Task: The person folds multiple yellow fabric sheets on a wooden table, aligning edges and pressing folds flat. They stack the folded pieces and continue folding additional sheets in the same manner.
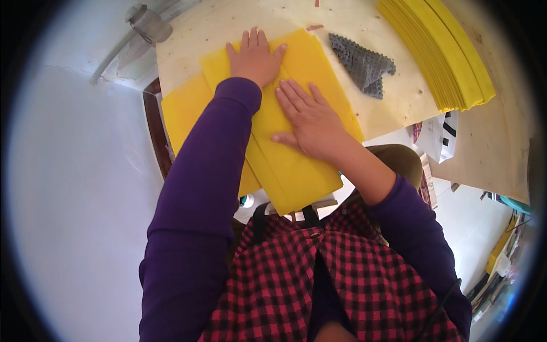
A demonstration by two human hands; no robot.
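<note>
A folded yellow cloth-like sheet [310,62] lies on the wooden table in front of me, its near end hanging past the edge. Under its left side another yellow piece [185,108] shows. My left hand [256,60] presses on the far part of the folded sheet, fingers stretched and spread. Closer to me, my right hand [310,122] rests flat on the sheet's middle, fingers extended and thumb out to the left. Neither hand grips anything; both palms are hidden against the yellow material.
A crumpled grey textured cloth [364,62] lies right of the sheet. Beyond it, at the table's [399,108] far right, sits a thick stack of folded yellow sheets [439,57]. A metal canister-like object [149,24] is by the white wall at the far left.
</note>
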